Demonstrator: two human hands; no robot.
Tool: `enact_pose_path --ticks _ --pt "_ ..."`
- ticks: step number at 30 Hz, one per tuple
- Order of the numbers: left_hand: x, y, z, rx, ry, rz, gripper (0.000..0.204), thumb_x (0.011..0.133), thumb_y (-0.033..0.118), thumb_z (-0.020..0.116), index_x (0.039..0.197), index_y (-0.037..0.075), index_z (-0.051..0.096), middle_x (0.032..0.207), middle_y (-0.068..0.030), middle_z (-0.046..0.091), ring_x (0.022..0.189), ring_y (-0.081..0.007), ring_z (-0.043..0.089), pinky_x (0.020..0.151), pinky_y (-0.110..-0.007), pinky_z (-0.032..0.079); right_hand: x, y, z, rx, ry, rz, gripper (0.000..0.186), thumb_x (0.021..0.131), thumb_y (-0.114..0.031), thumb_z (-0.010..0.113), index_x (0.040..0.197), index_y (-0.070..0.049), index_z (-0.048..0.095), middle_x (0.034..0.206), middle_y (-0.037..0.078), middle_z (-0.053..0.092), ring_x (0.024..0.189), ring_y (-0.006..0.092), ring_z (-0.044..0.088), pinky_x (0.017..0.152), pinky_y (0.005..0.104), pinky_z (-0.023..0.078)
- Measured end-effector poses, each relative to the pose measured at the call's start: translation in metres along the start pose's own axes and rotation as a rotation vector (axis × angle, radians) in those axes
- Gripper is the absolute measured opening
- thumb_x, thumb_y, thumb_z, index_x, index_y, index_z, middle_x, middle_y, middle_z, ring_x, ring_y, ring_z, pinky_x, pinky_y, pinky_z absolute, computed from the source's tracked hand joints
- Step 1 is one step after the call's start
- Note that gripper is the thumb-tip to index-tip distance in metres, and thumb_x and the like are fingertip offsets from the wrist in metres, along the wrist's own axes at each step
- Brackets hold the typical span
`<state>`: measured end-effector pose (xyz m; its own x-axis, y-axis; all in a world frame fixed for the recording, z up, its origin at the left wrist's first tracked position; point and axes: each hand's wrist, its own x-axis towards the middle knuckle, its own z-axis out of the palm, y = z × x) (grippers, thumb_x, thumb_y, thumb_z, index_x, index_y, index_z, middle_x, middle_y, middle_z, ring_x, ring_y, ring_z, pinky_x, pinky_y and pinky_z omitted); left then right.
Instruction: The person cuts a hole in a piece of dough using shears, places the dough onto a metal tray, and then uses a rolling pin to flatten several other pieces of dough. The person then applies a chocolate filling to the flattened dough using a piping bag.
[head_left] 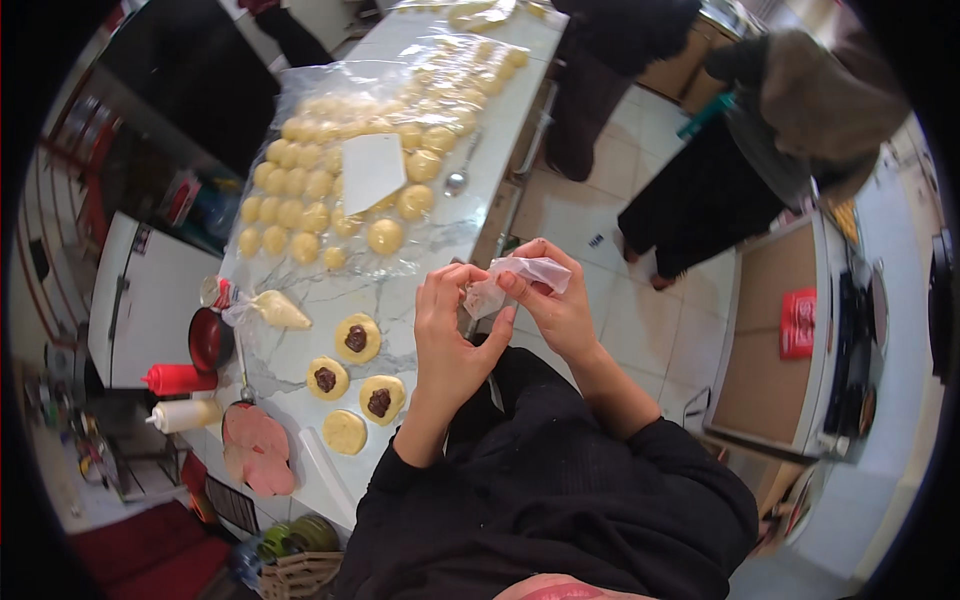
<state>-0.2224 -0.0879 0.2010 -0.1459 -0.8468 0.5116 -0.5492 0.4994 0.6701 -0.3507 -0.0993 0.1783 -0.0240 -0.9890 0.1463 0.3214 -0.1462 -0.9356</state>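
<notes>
Obliquely rightward, the whitish sheet [542,270]

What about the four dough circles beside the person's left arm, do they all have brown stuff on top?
No, three dough circles have dark filling on top, but the plain circle has none.
</notes>
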Motion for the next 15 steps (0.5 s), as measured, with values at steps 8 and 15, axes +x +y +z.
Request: enact_pose_path --ticks 8,15 --pt "-0.041 0.026 0.075 -0.895 -0.182 -0.425 0.007 0.078 0.004 0.057 0.08 0.0 0.052 0.077 -0.0017 0.056 0.067 -0.0054 0.051 0.058 -0.017 0.041 -0.08 -0.016 -0.071 -0.042 0.236 -0.04 0.025 0.071 -0.017 0.068 0.087 -0.001 0.058 0.073 0.001 0.06 0.063 0.0039 0.05 0.055 0.0194 0.041" --pt "-0.062 0.089 0.187 -0.847 -0.293 -0.357 0.009 0.077 0.005 0.06 0.077 0.0 0.053 0.068 0.0018 0.051 0.062 -0.0029 0.044 0.056 -0.016 0.036 -0.139 -0.019 -0.201 -0.393 0.359 0.078 0.014 0.073 -0.008 0.062 0.085 0.0 0.059 0.069 0.005 0.06 0.059 0.0083 0.055 0.053 0.0227 0.045"
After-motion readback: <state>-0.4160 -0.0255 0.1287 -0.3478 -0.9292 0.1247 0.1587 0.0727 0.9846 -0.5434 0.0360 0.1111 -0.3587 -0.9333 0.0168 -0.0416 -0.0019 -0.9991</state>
